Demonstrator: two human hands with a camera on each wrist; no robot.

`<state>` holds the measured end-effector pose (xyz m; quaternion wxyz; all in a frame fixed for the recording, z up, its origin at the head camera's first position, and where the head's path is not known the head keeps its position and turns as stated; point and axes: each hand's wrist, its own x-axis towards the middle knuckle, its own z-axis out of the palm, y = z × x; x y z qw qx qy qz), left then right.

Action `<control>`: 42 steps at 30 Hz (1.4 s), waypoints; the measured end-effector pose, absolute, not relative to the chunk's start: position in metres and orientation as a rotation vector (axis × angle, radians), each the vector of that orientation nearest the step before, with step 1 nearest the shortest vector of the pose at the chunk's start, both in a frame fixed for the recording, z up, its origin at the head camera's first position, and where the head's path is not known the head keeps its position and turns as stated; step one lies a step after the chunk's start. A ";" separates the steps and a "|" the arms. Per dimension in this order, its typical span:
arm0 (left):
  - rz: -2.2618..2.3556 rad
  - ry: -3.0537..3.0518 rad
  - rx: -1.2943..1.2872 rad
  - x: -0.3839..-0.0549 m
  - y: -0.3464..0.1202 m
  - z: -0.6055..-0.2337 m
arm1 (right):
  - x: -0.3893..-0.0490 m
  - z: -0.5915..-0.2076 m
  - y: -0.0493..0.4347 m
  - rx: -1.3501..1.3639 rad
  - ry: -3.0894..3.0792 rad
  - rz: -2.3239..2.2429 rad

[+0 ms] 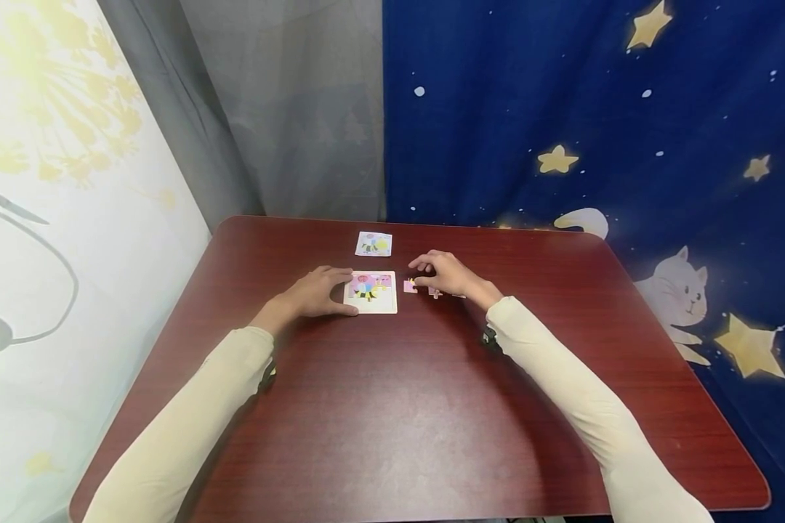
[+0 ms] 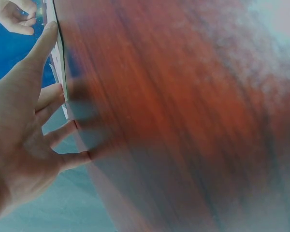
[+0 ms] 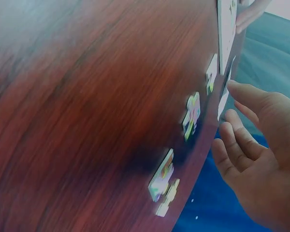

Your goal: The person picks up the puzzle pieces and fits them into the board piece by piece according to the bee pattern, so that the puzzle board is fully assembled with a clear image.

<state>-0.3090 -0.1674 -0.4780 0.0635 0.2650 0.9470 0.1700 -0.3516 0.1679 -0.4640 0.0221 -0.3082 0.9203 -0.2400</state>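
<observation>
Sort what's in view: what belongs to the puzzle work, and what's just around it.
Part of the work:
Puzzle board, partly filled
Loose puzzle pieces
Picture card, probably the reference
Left hand, at the board
Right hand, by the pieces

Just around it:
Blue curtain
Grey curtain
Table, only the surface underneath

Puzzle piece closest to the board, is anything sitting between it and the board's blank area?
Nothing visible does. Only a narrow strip of bare table separates the puzzle piece from the right edge of the board. The left hand is at the board's left side, clear of that gap.
</observation>
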 end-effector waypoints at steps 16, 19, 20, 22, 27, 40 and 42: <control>0.521 2.863 0.826 -0.314 -0.167 -0.482 | -0.357 -0.467 0.206 -0.909 2.906 -0.767; 0.521 2.861 0.829 -0.315 -0.167 -0.483 | -0.357 -0.468 0.213 -0.874 2.910 -0.782; 0.520 2.861 0.827 -0.315 -0.166 -0.484 | -0.356 -0.469 0.215 -0.872 2.911 -0.786; 0.521 2.860 0.822 -0.314 -0.166 -0.484 | -0.356 -0.469 0.220 -0.868 2.913 -0.791; 0.515 2.858 0.806 -0.313 -0.167 -0.483 | -0.355 -0.469 0.231 -0.853 2.919 -0.799; 0.519 2.861 0.826 -0.315 -0.169 -0.481 | -0.361 -0.472 0.257 -0.738 2.948 -0.747; 0.517 2.860 0.828 -0.315 -0.169 -0.481 | -0.362 -0.473 0.259 -0.728 2.943 -0.730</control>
